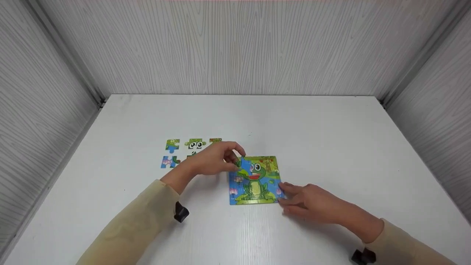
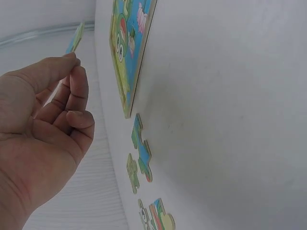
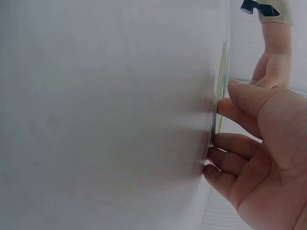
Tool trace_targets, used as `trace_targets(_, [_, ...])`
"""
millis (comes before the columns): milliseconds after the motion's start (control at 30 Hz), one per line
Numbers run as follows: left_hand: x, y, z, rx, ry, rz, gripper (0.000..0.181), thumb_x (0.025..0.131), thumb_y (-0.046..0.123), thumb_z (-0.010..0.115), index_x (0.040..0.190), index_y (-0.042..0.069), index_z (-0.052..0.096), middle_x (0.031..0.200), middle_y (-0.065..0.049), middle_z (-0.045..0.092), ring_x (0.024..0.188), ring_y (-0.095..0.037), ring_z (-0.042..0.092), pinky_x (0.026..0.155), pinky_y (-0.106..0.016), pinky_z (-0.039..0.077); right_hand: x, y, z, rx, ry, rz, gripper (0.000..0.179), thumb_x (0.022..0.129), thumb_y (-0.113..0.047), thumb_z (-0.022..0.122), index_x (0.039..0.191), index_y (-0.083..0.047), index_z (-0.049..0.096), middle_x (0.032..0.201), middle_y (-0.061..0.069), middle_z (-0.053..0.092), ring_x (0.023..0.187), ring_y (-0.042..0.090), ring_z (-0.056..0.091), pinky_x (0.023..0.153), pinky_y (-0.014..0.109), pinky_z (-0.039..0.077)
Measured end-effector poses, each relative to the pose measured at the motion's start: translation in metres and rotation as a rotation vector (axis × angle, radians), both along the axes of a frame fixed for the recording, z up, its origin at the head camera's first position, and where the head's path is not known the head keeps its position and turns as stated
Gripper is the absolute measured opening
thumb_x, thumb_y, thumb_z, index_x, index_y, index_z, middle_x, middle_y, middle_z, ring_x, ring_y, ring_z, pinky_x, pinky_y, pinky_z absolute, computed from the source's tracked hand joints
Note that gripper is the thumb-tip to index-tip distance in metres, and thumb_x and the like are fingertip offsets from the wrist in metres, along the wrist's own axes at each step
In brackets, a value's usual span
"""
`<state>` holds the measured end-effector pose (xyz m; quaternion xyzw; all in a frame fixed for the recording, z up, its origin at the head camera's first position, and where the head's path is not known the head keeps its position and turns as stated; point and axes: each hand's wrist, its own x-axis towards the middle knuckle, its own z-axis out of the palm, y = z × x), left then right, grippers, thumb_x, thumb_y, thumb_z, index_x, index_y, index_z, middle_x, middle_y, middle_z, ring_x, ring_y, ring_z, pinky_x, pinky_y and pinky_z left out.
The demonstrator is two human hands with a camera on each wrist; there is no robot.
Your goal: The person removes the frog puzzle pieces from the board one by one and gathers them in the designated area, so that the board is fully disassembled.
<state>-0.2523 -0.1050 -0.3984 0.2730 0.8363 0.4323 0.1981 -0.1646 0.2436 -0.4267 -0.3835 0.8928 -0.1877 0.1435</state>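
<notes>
My left hand pinches a puzzle piece, blue and green, between thumb and fingertips. It holds the piece tilted up over the upper left of a square frog puzzle; whether the two touch I cannot tell. A green frog with a red mouth and pink flowers is pictured on the puzzle. At its lower right edge rests my right hand, fingertips against the side and fingers loosely bent. In the right wrist view the puzzle appears almost edge-on beside the fingers.
Several loose puzzle pieces lie left of the puzzle, among them one with frog eyes, a green and blue one and a pink-flowered one. My left hand partly covers others. A wood-grain panel stands behind the white table.
</notes>
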Motion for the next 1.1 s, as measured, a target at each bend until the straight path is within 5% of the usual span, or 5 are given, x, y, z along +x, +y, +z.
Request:
trace_targets(367, [0.002,-0.028,0.006,-0.01,0.022,0.057,0.036,0.096,0.007,0.077,0.131,0.013,0.067,0.103,-0.003,0.072,0.097,-0.022,0.064,0.093,-0.039,0.053,0.0,0.001,0.003,-0.001,0.022,0.01,0.038,0.106,-0.034,0.068,0.138,-0.015,0.071,0.159,0.016,0.049,0.141,0.034,0.054,0.102,0.054,0.052])
trace_targets(1100, [0.012,-0.068,-0.006,-0.097,-0.02,0.087,0.039,0.096,0.007,0.078,0.133,0.006,0.067,0.096,-0.003,0.065,0.091,-0.022,0.059,0.082,-0.035,0.05,0.001,0.001,-0.001,-0.005,0.003,-0.009,0.038,0.105,-0.036,0.069,0.138,-0.017,0.072,0.159,0.013,0.05,0.143,0.031,0.052,0.102,0.055,0.052])
